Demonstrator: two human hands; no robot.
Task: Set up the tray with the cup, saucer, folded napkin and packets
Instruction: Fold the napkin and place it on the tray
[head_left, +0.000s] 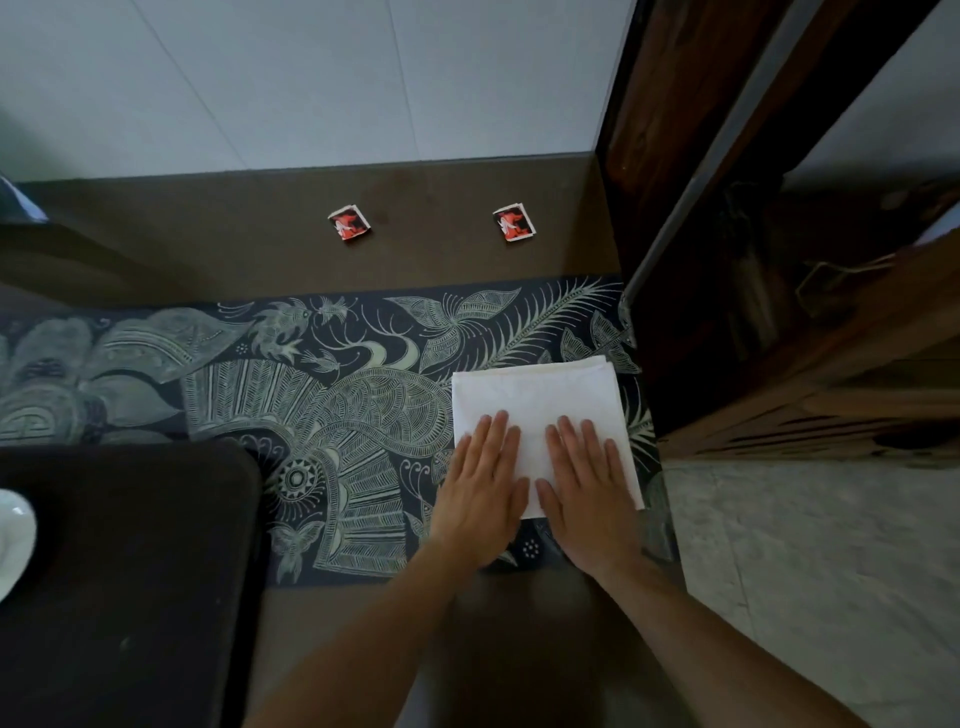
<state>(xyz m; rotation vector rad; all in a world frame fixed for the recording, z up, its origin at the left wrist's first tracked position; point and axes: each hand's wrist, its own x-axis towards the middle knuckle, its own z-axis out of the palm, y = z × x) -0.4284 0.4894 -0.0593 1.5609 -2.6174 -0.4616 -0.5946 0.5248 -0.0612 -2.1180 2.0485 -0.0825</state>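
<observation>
Napkin (535, 410): white, folded to a rough square, lay on the patterned runner (322, 395) near the counter's right end; stacked layers showed along its far edge.
Left hand (480, 499): lay flat on the napkin's near left part, fingers straight and close together, gripping nothing.
Right hand (589, 493): lay flat on the napkin's near right part, fingers straight and slightly spread, gripping nothing.
Tray (156, 571): dark, with rounded corners, stood at the lower left, well apart from the napkin.
White crockery (13, 540): one pale curved piece sat on the tray at the frame's left edge; whether cup or saucer could not be told.
Left packet (350, 223): red and black, lay on the bare counter beyond the runner.
Right packet (514, 224): the same kind, lay well apart from the first, near the wooden frame (675, 156).
Step judged: pressing the fold flat, with napkin and packets not yet on the tray.
Risk, fold: the layers might spring open or skew on lifting, if picked up by one edge only.
Risk, runner: sideways pressure from the palms might drag the cloth and rumple it.
Risk, crockery: a napkin set down carelessly on the tray might nudge the white piece.
</observation>
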